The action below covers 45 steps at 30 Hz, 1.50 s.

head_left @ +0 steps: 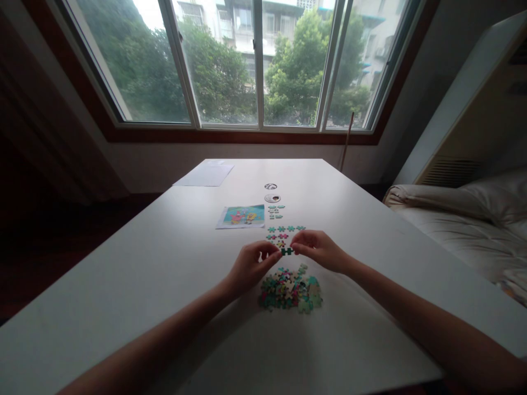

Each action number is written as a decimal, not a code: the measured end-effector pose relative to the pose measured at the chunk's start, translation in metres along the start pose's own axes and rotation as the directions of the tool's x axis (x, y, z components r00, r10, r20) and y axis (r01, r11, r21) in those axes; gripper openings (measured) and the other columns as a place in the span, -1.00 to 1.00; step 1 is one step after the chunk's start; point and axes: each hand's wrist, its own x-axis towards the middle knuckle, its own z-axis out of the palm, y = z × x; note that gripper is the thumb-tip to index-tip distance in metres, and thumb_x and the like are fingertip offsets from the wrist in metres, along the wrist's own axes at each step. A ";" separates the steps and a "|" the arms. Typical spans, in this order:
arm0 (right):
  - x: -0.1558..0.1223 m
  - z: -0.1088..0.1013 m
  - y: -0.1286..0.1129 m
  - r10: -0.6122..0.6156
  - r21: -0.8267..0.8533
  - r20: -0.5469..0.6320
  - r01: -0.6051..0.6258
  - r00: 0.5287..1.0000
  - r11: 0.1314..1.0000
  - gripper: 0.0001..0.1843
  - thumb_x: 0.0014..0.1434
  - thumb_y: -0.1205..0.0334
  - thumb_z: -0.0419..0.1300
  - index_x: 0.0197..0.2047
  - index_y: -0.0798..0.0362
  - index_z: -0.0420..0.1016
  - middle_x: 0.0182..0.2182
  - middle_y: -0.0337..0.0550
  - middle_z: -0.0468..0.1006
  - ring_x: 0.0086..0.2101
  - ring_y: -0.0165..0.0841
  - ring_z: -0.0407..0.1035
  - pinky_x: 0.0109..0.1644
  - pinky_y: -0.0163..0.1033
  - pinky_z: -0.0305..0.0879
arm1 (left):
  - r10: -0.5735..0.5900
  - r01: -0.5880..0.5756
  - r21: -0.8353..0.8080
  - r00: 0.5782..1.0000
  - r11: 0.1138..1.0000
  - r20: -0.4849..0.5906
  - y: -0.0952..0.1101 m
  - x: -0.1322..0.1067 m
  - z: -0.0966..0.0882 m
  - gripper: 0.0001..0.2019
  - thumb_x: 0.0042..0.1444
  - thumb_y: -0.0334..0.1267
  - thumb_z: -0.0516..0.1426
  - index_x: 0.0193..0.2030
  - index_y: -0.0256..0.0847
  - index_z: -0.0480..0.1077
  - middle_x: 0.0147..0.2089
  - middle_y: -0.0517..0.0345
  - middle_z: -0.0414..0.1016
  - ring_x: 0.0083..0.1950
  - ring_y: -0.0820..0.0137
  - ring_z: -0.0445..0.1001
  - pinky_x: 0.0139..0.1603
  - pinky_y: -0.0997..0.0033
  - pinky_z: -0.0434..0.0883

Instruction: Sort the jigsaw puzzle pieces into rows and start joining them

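Observation:
A dark green jigsaw puzzle piece [287,251] is held just above the white table between my two hands. My left hand [253,264] pinches its left end with thumb and forefinger. On the opposite end, the fingertips of my right hand [320,249] are closed. Just beyond my fingers, sorted pieces lie in short rows, among them teal pieces [281,229] and pink-and-teal pieces [282,236]. Closer to me is a loose heap of mixed puzzle pieces [288,291]. Left of the rows lies a colourful cartoon picture sheet [244,216].
White paper sheets [206,173] lie at the table's far left corner. Two round black-and-white items [272,198] sit beyond the sorted rows. A pale sofa [448,219] stands to the right of the white table [135,274], and a window is behind it.

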 end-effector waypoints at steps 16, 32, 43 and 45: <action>0.003 -0.003 0.008 0.011 0.047 -0.159 -0.003 0.987 0.999 -0.70 0.04 0.03 0.12 -0.42 0.13 0.38 -0.54 -0.23 0.38 -0.50 -0.47 0.23 -0.42 -0.34 0.18 | -0.054 0.053 -0.077 0.998 0.996 -0.020 -0.008 0.001 -0.001 -0.78 0.06 -0.16 0.08 -0.42 -0.30 0.40 -0.50 0.20 0.37 -0.48 0.51 0.25 -0.49 0.54 0.19; 0.012 -0.065 0.070 0.123 -0.432 -0.387 -0.298 0.914 0.851 -0.76 0.01 0.12 0.05 -0.46 0.11 0.42 -0.56 -0.22 0.43 -0.52 -0.44 0.25 -0.43 -0.35 0.11 | 0.145 -0.109 0.418 0.988 0.902 -0.053 -0.014 0.000 -0.006 -0.79 0.08 -0.22 0.01 -0.53 -0.22 0.22 -0.51 0.22 0.26 -0.45 0.45 0.25 -0.41 0.46 0.21; 0.013 -0.060 0.080 0.009 -0.586 -0.314 -0.201 0.949 0.785 -0.78 0.01 0.15 0.09 -0.32 0.06 0.48 -0.49 -0.20 0.46 -0.49 -0.43 0.27 -0.37 -0.34 0.14 | 0.101 -0.098 0.533 0.995 0.840 0.025 -0.015 -0.001 -0.008 -0.74 0.13 -0.15 -0.05 -0.51 -0.22 0.21 -0.50 0.19 0.21 -0.50 0.44 0.24 -0.44 0.46 0.21; 0.016 -0.059 0.081 0.001 -0.596 -0.301 -0.190 0.953 0.780 -0.78 0.02 0.16 0.09 -0.34 0.05 0.50 -0.48 -0.19 0.47 -0.48 -0.42 0.27 -0.36 -0.33 0.15 | 0.102 -0.100 0.523 0.994 0.847 0.026 -0.015 -0.001 -0.008 -0.73 0.13 -0.14 -0.05 -0.52 -0.22 0.20 -0.50 0.19 0.22 -0.50 0.44 0.24 -0.44 0.46 0.21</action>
